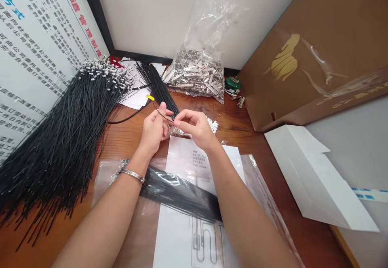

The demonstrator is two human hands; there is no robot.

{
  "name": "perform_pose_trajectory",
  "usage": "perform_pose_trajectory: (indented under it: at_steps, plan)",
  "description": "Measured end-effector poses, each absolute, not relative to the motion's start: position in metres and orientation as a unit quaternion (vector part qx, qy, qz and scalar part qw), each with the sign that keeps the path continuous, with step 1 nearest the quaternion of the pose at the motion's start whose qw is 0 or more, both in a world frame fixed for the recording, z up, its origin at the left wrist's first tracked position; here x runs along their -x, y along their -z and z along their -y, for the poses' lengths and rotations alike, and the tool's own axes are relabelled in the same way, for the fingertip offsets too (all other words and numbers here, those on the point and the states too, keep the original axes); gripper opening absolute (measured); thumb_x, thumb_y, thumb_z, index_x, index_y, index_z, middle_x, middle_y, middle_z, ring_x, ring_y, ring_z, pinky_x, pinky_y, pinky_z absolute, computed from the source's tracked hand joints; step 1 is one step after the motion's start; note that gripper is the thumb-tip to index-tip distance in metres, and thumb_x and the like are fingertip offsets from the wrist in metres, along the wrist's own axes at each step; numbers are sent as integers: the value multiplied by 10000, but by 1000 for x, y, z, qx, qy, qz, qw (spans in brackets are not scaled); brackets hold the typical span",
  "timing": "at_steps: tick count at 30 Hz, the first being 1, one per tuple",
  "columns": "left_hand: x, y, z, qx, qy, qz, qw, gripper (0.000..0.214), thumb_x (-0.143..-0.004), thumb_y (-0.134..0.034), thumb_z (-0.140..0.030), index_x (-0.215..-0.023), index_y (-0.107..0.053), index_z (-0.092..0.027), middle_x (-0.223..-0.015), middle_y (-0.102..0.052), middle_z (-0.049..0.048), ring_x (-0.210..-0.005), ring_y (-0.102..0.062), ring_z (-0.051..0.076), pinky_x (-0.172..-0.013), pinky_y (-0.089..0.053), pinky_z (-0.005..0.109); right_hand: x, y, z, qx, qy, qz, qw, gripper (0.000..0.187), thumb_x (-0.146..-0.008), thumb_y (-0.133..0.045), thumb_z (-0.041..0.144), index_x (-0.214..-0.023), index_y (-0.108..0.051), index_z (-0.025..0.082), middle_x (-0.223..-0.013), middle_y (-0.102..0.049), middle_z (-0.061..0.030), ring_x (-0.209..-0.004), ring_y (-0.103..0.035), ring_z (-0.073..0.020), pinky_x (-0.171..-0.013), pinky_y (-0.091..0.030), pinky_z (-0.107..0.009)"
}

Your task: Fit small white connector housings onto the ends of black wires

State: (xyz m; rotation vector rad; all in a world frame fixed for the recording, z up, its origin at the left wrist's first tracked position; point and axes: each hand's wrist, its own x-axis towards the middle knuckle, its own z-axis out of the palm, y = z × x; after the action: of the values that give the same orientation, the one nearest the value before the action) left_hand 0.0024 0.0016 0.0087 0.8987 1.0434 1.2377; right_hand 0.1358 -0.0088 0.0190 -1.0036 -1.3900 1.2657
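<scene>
Backdrop: a pale wall and a lettered board stand behind a brown wooden tabletop.
Wire in hand: a thin black wire is up between the two hands, above the middle of the tabletop; whether its tip bears a white piece is too small to tell.
Right hand: thumb and forefinger are pinched together on the wire near its end.
Left hand: the wire crosses its fingers near the raised thumb; I cannot tell whether they grip it.
Loose white pieces: a small pile beside the right hand, not on any wire, so some seem left to use.
Black bundle: it lies just beyond the hands; no white ends show on it, so these wires look undone.
Left heap: a great many black wires, white pieces on their upper ends; this share looks done and is by far the larger.
Bagged wires: under clear plastic below the forearms, over a printed drawing; their stage is unclear.
Farther out: a bag of metal parts, a green tape measure and a brown box.
</scene>
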Motion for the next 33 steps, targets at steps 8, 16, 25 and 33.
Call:
perform_pose_trajectory:
  at_steps: [8, 16, 25, 33]
  plan:
    - [-1, -9, 5, -446, -516, -387, 621, 516, -641, -747, -632, -609, -528, -166, -480, -500, -42, -359, -349, 29, -352, -191, 190, -140, -16, -1, 433, -549, 410, 586, 182, -646, -691, 335, -647, -581, 191, -541, -484, 55, -441, -335, -51, -424, -186, -219]
    - [-4, -8, 9, -518, -454, -362, 628, 309, -657, -802, -426, -708, -688, -144, -451, -555, -30, -378, -370, 38, -392, -257, 197, -139, -18, -2, 453, -557, 340, 607, 236, -615, -737, 309, -795, -653, 182, -678, -618, 24, -420, -358, -24, -397, -190, -205]
    - [-9, -10, 6, -473, -476, -424, 608, 340, -590, -821, -425, -622, -610, -160, -444, -557, -29, -390, -422, 57, -402, -282, 202, -140, -14, 1, 442, -590, 381, 558, 238, -617, -784, 313, -791, -717, 165, -694, -685, -4, -430, -349, -21, -397, -222, -202]
    - [-7, -6, 12, -559, -444, -411, 567, 321, -709, -747, -441, -665, -602, -158, -502, -537, -29, -459, -427, 68, -463, -306, 213, -140, -13, -6, 458, -528, 287, 655, 239, -636, -771, 290, -808, -641, 185, -751, -648, 26, -449, -347, -20, -384, -231, -184]
